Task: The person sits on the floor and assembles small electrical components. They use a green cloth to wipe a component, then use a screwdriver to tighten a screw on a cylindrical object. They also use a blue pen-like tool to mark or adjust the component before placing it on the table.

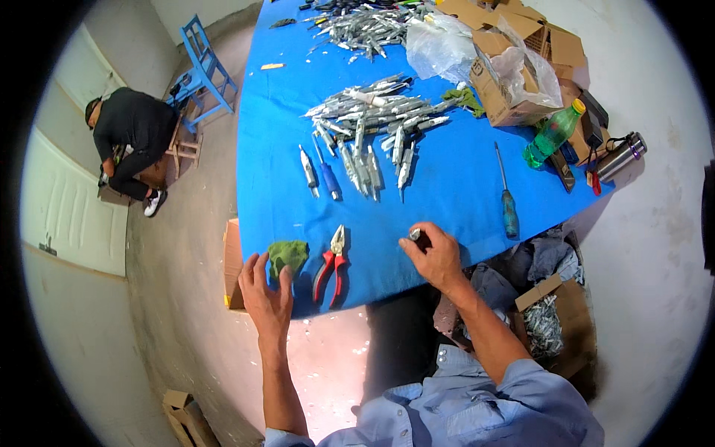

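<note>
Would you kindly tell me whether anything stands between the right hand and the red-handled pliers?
Nothing visible does: only blue tablecloth shows between the right hand, which holds a small object, and the red-handled pliers. The green cloth lies beyond them, by the left hand.

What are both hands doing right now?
Left hand: open, fingers spread at the green cloth; contact can't be told.
Right hand: closed, holding a small silver-ended object, mostly hidden by the fingers.
</note>
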{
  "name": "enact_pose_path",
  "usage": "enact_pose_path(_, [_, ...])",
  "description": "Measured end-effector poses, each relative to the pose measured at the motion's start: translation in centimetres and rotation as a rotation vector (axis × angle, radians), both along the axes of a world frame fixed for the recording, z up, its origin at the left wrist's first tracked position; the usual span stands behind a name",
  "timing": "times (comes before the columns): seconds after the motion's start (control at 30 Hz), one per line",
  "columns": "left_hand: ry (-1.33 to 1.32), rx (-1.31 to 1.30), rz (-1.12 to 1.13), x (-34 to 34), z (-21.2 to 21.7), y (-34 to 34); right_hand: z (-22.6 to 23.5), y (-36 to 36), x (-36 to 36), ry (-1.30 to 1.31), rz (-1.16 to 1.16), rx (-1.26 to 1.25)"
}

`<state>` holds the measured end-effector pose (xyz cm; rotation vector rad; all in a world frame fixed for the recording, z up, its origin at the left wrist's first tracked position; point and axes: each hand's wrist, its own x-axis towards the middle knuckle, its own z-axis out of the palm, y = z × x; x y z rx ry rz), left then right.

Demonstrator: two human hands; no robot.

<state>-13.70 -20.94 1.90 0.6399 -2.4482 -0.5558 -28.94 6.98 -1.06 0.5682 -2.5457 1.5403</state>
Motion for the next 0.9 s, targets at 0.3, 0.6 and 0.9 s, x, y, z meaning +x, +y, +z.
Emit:
enact_pose_path(0.3, [0.040,-0.073,-0.071,-2.1,-2.8,-0.3,-0.1,0.2,0.0,0.005,0.003,-0.050])
enact_pose_path(0.6, [0.141,0.064,-0.044,-2.1,-3.3,-0.6,0.1,0.6,-0.1,0.090,0.050,-0.078])
enact_pose_path(0.9, [0.199,0.103,0.000,-4.8,1.0,0.0,0.2,0.9,-0.3,0.094,0.060,-0.112])
